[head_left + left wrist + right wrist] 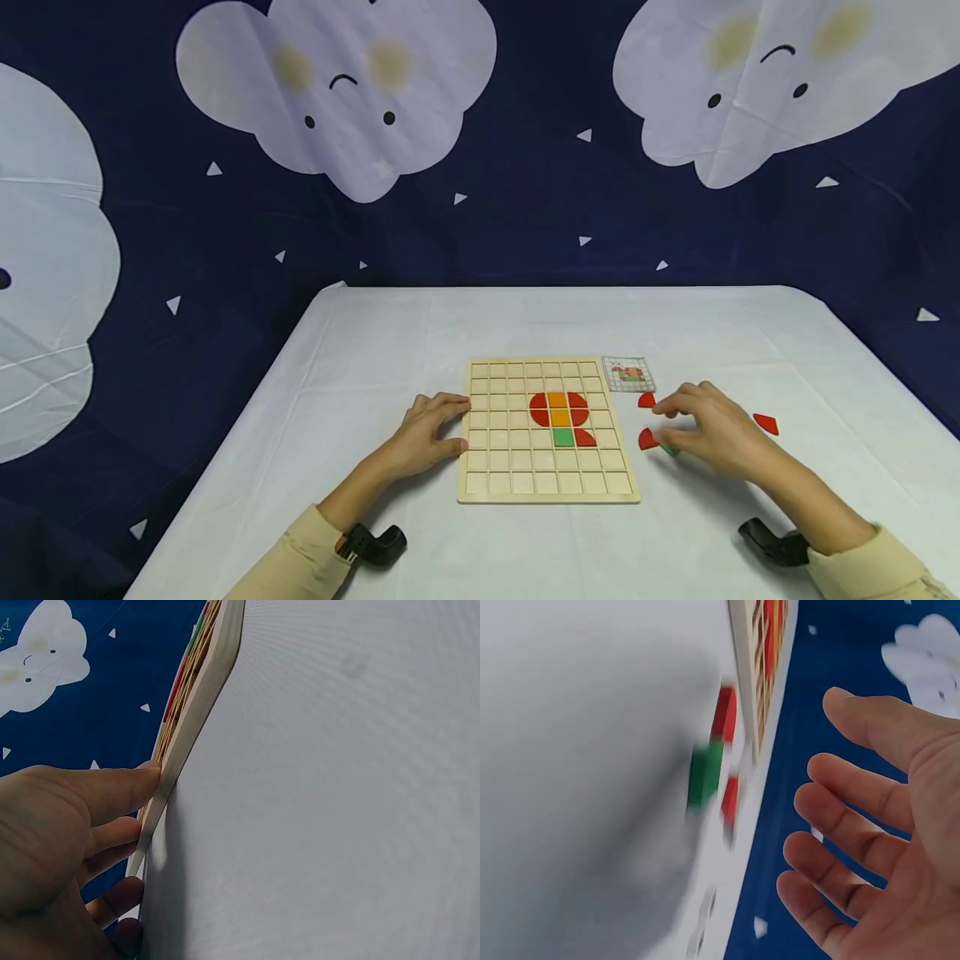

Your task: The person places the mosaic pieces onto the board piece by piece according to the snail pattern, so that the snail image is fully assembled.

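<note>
A wooden grid board (510,460) lies on the white table with red, orange and green pieces in its cells. The left hand (426,437) touches the board's left edge with thumb and fingertips; in the left wrist view that hand (67,832) rests against the board's side (184,735). Over the loose pieces right of the board, the right hand (716,429) hovers, fingers apart. Below it are a red piece (647,438) and a partly covered green piece (670,450). The right wrist view shows the hand (877,817) holding nothing, beside the green block (705,776).
A small picture card (628,374) lies at the board's upper right corner. Another red piece (646,401) is just below the card, and one more red piece (766,423) lies right of the right hand. Behind the table hangs a dark blue cloth (540,208) with clouds.
</note>
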Available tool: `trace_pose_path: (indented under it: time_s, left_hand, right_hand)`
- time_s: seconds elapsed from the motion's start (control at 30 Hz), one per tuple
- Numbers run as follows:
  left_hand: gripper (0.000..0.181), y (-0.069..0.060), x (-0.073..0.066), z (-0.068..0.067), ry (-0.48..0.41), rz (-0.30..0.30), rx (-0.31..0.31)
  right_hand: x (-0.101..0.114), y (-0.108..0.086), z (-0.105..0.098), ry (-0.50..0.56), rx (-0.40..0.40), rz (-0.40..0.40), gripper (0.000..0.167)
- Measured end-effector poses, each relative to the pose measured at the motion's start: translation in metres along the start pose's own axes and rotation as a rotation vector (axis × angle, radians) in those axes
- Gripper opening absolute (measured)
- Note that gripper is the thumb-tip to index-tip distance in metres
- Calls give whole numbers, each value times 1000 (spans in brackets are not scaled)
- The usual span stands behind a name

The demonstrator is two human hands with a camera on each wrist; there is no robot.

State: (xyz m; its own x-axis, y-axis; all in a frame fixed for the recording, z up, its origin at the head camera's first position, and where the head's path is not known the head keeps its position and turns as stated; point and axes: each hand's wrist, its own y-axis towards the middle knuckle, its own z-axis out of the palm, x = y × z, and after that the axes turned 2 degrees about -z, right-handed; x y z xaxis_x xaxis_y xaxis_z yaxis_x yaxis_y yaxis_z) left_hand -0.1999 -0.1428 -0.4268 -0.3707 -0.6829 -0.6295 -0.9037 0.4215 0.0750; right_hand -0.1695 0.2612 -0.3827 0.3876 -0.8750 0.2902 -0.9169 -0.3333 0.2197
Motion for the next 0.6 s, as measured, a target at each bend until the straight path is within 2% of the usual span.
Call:
trace_pose_path:
  time_s: [0.17, 0.27, 0.43, 0.53, 0.6]
  left_hand:
    - [56, 0, 0, 0, 1, 2, 2]
    - [56, 0, 1, 0, 5, -1, 2]
    - [55, 1, 1, 1, 5, 7, -9]
    - [55, 1, 1, 2, 9, 14, -14]
    - [55, 1, 1, 1, 11, 11, -13]
  right_hand:
    - [-35, -34, -15, -50, -82, 47, 29]
    - [-56, -54, -19, -61, -94, 84, 29]
    - [-84, -81, -19, -84, -72, 160, 31]
    - [-95, -92, -19, -107, -21, 210, 36]
    - [-102, -96, -20, -110, 46, 245, 41]
